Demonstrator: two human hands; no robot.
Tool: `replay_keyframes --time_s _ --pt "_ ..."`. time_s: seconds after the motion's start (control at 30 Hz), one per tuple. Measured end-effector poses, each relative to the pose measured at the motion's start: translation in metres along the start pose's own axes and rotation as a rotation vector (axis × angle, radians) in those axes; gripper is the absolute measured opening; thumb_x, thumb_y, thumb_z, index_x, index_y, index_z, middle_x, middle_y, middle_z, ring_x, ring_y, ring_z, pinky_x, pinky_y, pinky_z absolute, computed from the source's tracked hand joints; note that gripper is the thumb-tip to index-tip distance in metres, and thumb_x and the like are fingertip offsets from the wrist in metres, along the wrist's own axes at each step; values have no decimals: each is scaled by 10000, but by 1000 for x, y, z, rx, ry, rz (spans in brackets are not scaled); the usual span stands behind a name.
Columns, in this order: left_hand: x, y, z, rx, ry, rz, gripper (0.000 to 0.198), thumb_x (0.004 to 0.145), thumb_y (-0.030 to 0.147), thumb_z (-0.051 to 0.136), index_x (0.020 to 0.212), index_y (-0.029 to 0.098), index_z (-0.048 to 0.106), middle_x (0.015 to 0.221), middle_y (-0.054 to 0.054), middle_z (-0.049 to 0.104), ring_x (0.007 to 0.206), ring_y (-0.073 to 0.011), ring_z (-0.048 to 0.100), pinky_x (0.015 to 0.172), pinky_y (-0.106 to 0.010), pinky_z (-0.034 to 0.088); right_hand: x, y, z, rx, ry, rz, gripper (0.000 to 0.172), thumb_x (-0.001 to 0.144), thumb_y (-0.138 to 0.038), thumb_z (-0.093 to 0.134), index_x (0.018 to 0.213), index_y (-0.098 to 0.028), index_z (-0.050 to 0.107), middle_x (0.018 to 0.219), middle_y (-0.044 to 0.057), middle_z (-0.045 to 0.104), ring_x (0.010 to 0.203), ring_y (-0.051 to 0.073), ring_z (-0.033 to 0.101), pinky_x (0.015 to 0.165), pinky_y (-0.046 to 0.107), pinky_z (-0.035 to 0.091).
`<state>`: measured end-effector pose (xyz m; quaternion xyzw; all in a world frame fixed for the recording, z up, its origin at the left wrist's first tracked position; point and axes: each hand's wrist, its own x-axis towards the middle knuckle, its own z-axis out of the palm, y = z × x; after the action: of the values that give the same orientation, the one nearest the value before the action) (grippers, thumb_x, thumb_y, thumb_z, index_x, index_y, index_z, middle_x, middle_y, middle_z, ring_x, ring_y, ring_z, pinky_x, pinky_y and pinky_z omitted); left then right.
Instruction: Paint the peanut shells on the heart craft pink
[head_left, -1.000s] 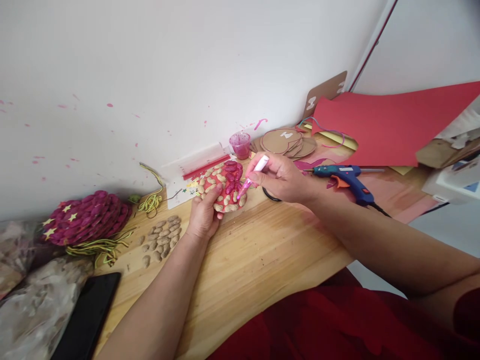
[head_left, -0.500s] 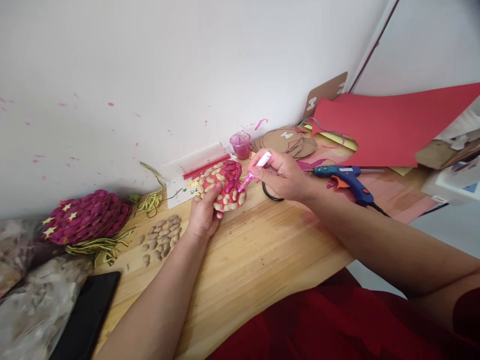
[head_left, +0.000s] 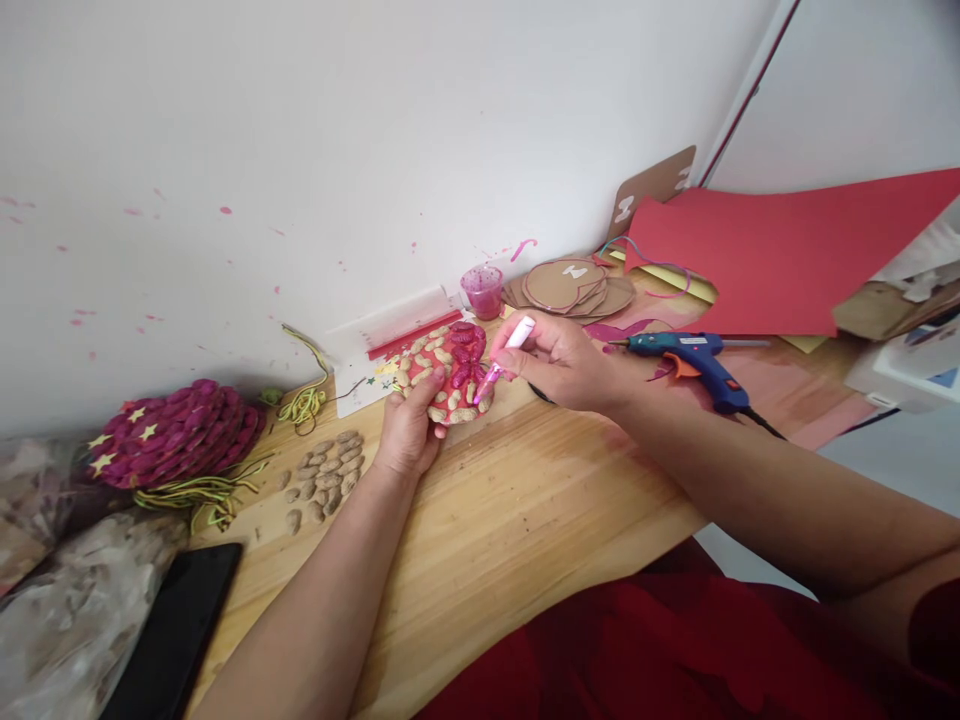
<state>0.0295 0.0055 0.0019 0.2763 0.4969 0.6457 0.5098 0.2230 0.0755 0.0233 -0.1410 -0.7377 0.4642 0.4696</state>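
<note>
My left hand [head_left: 409,428] is closed on the left and lower edge of a peanut-covered red disc [head_left: 442,392], thumb on its face. Pale peanuts cover most of it, while those at its upper right are wet magenta. Between the thumb and fingers of my right hand [head_left: 559,362] is a paintbrush [head_left: 514,345] with a white upper handle and a pink-smeared lower part. Its tip points down to the left, at the disc's lower right edge; whether it touches a peanut I cannot tell. A plastic cup of magenta paint [head_left: 482,292] stands behind the disc.
Left lie loose peanuts [head_left: 330,475], stacked magenta peanut discs [head_left: 180,435], yellow-green cords [head_left: 202,490], a black phone [head_left: 176,630] and plastic bags [head_left: 82,600]. Right are cardboard cutouts [head_left: 562,283], a blue glue gun [head_left: 694,360] and red card sheets [head_left: 765,250]. A paint-spotted wall backs the table.
My right hand has shifted slightly down, and the brush tip has moved from the disc's right side to its lower right edge. My left hand holds the disc almost unmoved.
</note>
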Motion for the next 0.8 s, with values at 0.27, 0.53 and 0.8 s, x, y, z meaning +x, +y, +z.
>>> replay_keyframes --time_s 0.27,0.53,0.8 --pt "0 -1 0 -6 -5 -6 315 628 322 880 746 139 653 528 35 580 354 -66 433 264 -164 217 1 1 0 -1 22 -16 271 940 -417 708 901 -167 612 750 -18 578 658 92 531 605 235 421" --pt "-1 0 0 -15 -1 -3 324 612 324 892 709 139 644 506 38 570 345 -66 425 255 -163 226 -1 -3 1 -19 37 18 285 947 -439 692 905 -173 601 729 -24 580 647 94 532 599 232 423" --pt "-2 2 3 -5 13 -8 305 606 318 869 674 157 619 484 38 545 332 -67 406 259 -169 207 -1 -5 4 -79 69 -36 250 945 -412 695 897 -179 620 745 -15 591 666 104 544 619 239 435"
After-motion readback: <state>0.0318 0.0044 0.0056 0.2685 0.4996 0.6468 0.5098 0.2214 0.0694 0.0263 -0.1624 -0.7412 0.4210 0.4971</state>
